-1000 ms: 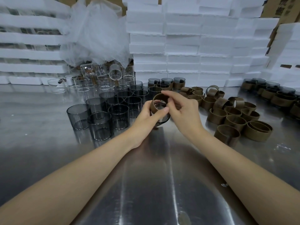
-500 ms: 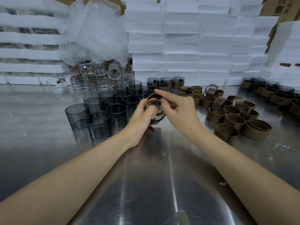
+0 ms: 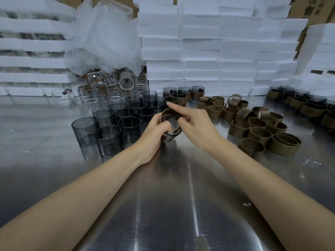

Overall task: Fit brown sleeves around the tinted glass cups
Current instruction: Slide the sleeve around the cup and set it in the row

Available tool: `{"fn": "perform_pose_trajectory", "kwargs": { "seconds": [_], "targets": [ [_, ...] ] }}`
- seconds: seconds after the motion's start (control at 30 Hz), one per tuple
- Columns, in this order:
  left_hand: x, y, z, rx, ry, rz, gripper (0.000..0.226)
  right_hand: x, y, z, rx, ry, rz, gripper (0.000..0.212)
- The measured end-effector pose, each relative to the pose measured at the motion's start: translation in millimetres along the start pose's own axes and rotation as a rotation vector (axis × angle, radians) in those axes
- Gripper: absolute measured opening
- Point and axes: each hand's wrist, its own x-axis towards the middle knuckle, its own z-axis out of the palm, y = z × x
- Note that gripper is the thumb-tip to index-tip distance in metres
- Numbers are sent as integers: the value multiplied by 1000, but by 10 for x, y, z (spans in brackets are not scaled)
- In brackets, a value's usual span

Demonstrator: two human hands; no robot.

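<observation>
- Cup (image 3: pixel 171 133): one tinted glass, held in both hands at frame centre, over the steel table (image 3: pixel 163 205). It is tilted, with bare glass towards me. I cannot tell whether its low edge touches the table.
- Sleeve (image 3: pixel 168 113): a brown band round the far part of the cup. The near part of the glass is uncovered.
- Left hand (image 3: pixel 154 136): grasping the cup from 9 o'clock, fingers curled round it, thumb laid across the glass wall.
- Right hand (image 3: pixel 197 124): comes in from 3 o'clock. The index finger is straight and points to 11 o'clock over the sleeve. The thumb and other fingers are curled and pinch the sleeve edge.
- Bare cups (image 3: pixel 108 131): a cluster of tinted glasses, upright on the table at 9 o'clock of the held cup, just beside the left hand.
- Loose sleeves (image 3: pixel 253 129): a pile of brown bands at 3 o'clock, some upright, some on their sides.
- Sleeved cups (image 3: pixel 308 105): one group far out at 2 o'clock; a few more at 12 o'clock, against the foam.
- Clear glasses (image 3: pixel 108 89): at 11 o'clock, behind the bare cups, under a crumpled plastic bag (image 3: pixel 105 37).
- Foam slabs (image 3: pixel 217 51): white stacks along the whole back edge, 10 to 2 o'clock.
</observation>
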Motion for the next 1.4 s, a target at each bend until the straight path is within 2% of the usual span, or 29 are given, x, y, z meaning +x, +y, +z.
{"fn": "perform_pose_trajectory", "kwargs": {
  "seconds": [0.2,0.5,0.63,0.77,0.87,0.93,1.07,1.13,1.27,1.33,1.4],
  "targets": [
    [37,-9,-25,-22,8,11,61,0,21,-47,74,-22,12,57],
    [48,0,-10,-73,32,25,70,22,60,-111,179,-108,48,55],
    [64,-4,-18,-94,33,31,66,31,58,-92,244,-104,81,51],
    [54,-3,-35,-150,19,51,66,61,106,-88,469,-77,280,41],
    [45,-12,-10,-262,-27,77,56,51,146,-58,606,-171,483,27],
    [45,-12,-8,-310,-66,96,46,29,165,-46,724,-228,545,31],
    [53,-4,-38,-351,-99,120,32,37,212,-79,846,-240,517,44],
    [57,2,-27,-360,-110,118,37,41,211,-104,940,-246,524,50],
    [45,32,-4,-410,-154,101,60,53,184,-131,1167,-210,497,33],
    [41,42,7,-443,-197,94,70,66,158,-124,1294,-198,472,39],
    [32,46,33,-468,-202,75,67,71,138,-109,1366,-180,456,44]
  ]
}}
